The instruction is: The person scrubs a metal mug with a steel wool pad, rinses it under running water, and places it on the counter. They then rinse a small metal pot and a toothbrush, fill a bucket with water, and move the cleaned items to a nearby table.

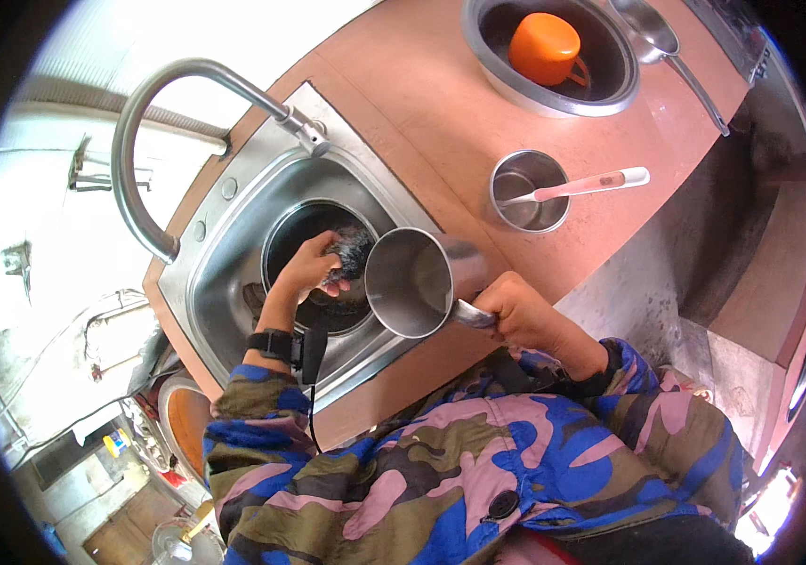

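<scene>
My left hand (315, 268) grips a dark, wiry scrubbing pad (351, 252) above a round dark-looking pot (283, 226) in the steel sink. Beside it, at the sink's right edge, my right hand (516, 307) is closed on the handle of a large stainless steel mug (410, 286), tilted with its mouth towards the pot. The mug looks empty inside. A smaller steel cup (529, 212) stands on the counter beyond the right hand, and a pink and white brush-like utensil (594, 183) lies across its rim.
A curved steel faucet (133, 155) arches over the sink (223, 282). Farther back on the reddish counter (403, 113) are a wide metal bowl (551, 106) with an orange plastic mug (544, 49) in it, and a steel ladle (696, 88) near the counter's edge.
</scene>
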`<state>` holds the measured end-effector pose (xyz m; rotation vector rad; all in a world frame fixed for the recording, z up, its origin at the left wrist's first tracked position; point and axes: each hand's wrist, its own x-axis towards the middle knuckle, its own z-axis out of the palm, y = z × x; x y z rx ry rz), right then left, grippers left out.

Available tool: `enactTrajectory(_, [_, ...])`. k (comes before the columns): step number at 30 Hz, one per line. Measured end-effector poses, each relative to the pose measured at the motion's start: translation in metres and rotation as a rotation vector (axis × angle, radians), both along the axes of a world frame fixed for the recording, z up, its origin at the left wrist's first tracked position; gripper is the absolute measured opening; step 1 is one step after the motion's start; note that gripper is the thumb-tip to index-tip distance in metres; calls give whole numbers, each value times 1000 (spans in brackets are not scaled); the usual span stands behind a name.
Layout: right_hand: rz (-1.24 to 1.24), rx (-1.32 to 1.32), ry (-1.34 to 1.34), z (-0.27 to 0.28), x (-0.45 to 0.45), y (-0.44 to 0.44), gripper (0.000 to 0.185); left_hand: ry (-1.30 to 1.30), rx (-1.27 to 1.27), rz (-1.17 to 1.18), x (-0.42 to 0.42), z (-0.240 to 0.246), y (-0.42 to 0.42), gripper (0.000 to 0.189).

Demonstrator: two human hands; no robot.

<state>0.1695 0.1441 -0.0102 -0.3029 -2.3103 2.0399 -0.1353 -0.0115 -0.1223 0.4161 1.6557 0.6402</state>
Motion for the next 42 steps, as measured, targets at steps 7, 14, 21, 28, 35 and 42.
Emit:
enactTrajectory(7, [7,-44,-68,-4,9,1,10,630,-275,-125,11,-48,-6,39])
enactTrajectory(14, [28,-40,-61,-8,12,5,8,888,-313,-503,6,-66,-7,38])
enactTrajectory(21, [38,-59,7,-11,16,13,7,734,-280,-375,14,-48,-8,35])
enactTrajectory(28, [73,-68,92,-9,11,25,8,853,52,-220,31,80,8,17])
enactTrajectory(35, [145,-88,93,0,4,39,7,1274,384,-358,83,63,11,28])
enactTrajectory(42, [173,-155,188,-2,-1,49,13,1306,305,79,69,91,-14,35])
